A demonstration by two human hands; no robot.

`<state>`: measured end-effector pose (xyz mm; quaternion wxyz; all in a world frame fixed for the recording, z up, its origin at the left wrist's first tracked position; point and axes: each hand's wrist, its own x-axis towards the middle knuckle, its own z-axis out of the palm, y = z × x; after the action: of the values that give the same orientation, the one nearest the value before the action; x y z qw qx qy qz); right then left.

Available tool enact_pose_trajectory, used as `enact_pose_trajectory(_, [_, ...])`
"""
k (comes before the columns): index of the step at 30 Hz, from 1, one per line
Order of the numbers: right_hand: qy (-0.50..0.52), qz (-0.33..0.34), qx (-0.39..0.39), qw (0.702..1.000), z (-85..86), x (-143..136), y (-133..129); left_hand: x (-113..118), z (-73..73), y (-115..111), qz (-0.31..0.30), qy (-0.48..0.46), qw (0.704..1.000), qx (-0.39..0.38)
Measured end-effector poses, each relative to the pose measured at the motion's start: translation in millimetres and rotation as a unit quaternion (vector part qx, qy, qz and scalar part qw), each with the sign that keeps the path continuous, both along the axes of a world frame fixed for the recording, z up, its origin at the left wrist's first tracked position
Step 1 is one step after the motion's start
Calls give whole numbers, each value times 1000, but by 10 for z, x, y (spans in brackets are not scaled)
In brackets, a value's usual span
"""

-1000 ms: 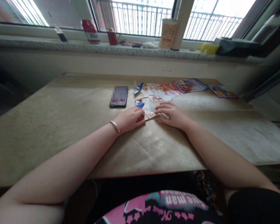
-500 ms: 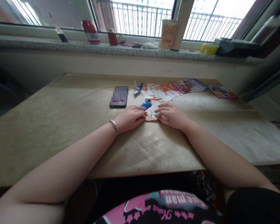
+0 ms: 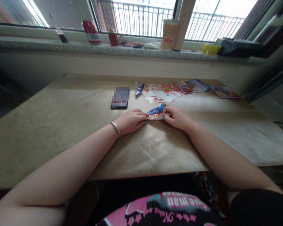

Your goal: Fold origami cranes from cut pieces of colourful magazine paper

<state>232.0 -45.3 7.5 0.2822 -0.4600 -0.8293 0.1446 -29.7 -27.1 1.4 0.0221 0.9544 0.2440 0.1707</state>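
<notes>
A folded printed paper (image 3: pixel 156 110), blue above and white and orange below, lies on the table between my hands. My left hand (image 3: pixel 132 120), with a silver bangle at the wrist, presses its fingers together on the paper's left end. At the right end, my right hand (image 3: pixel 175 117) pinches the paper's edge with curled fingers and thumb. Behind the paper stands a small folded paper figure (image 3: pixel 139 88). Loose printed sheets (image 3: pixel 163 93) lie overlapped to the right of that figure.
A phone (image 3: pixel 120 97) lies left of the sheets. Colourful leaflets (image 3: pixel 191 86) and a smaller stack (image 3: pixel 224 92) are at the back right of the table (image 3: pixel 49 125). The windowsill (image 3: pixel 75 47) holds a can (image 3: pixel 91 32), a patterned cup (image 3: pixel 169 34) and a yellow object (image 3: pixel 211 49).
The paper has been folded over, so its white face is mostly covered and more blue shows. My right hand has gone from spread fingers to a pinch at the paper's right end.
</notes>
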Motion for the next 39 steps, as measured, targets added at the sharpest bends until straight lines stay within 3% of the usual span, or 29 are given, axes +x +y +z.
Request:
enact_pose_trajectory(7, [78, -28, -84, 993, -50, -14, 56, 4, 19, -18, -37, -6, 999, -8])
enact_pose_trajectory(13, [156, -43, -224, 961, -84, 11, 109, 8, 12, -22, -28, -10, 1000, -10])
enact_pose_trajectory(17, [172, -39, -264, 948, -78, 26, 111, 16, 8, -22, -34, -17, 999, 1])
enact_pose_trajectory(28, [84, 2, -122, 989, 1, 14, 45, 127, -44, -6, 30, 20, 996, 76])
enact_pose_trajectory(39, [-46, 108, -38, 992, 115, 9, -37, 145, -10, -8, 73, 32, 993, 87])
